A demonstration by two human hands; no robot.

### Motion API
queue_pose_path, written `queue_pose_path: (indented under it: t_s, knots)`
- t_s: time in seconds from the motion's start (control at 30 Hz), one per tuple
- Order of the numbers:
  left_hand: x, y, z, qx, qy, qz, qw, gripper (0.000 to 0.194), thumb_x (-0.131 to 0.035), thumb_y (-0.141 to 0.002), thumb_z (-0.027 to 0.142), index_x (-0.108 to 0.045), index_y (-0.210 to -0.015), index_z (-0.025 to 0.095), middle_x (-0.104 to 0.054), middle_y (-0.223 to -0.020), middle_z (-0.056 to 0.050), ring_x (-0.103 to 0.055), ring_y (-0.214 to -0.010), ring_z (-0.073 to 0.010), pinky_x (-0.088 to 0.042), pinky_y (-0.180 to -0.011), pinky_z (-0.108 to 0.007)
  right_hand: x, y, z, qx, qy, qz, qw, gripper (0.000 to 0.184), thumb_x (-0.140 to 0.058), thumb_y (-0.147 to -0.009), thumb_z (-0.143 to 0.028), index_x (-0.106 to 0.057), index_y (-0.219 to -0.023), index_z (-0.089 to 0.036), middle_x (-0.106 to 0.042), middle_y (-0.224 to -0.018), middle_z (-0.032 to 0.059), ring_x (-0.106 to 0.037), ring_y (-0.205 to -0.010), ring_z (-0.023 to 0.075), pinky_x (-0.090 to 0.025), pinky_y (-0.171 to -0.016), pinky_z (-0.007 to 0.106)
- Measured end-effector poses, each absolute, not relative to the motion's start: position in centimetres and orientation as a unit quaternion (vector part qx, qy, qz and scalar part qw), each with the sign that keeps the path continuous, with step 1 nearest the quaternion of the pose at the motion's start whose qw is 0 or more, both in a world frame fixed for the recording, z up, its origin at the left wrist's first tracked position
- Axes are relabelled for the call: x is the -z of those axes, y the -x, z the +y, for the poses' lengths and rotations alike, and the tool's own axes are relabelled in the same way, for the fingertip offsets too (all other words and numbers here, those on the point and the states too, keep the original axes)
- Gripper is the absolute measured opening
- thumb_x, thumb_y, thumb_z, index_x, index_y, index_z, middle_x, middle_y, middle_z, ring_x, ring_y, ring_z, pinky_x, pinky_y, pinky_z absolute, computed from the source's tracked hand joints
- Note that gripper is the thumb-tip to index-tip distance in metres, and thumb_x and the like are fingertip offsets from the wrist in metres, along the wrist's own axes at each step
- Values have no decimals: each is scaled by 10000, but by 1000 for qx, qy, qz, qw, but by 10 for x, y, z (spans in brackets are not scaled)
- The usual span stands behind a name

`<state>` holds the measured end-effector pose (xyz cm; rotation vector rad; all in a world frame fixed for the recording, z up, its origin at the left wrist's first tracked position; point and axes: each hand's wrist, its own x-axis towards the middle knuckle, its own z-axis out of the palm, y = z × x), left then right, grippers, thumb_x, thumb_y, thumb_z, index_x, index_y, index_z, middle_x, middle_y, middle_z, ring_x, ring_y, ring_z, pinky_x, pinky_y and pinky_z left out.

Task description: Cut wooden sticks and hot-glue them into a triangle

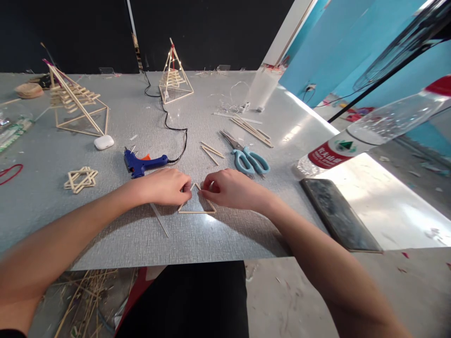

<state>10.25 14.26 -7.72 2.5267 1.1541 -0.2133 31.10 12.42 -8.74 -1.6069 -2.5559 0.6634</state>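
Note:
A small triangle of wooden sticks [196, 212] lies flat on the table near its front edge. My left hand [168, 186] pinches its left side, close to the top corner. On the opposite side, my right hand [229, 188] has its fingers closed around the right stick. The triangle's apex shows between the two hands. Beyond my left hand lies a blue hot glue gun [143, 162] with an orange trigger. Scissors with light blue handles [251, 161] rest past my right hand, beside a few short loose sticks [211, 152]. A clear glue stick [160, 220] lies under my left wrist.
A star of sticks [81, 180] sits at left. Two stick pyramids, one tilted [75, 101] and one with lights [174, 77], stand farther back. A white earbud case [104, 142] is near them. At right are a water bottle [331, 150] and a phone [338, 213].

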Motion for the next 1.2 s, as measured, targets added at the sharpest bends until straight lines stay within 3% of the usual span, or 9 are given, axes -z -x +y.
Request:
queue_pose_path:
  t_s: [1.2]
  knots:
    - [75, -101, 142, 83, -889, 407, 192, 147, -545, -813, 305, -658, -800, 211, -666, -714, -31, -536, -605, -155, -281, -567, -299, 88, -312, 125, -217, 519, -826, 23, 194, -620, -886, -364, -733, -881, -206, -739, -797, 15, -591, -642, 121, -355, -614, 273]
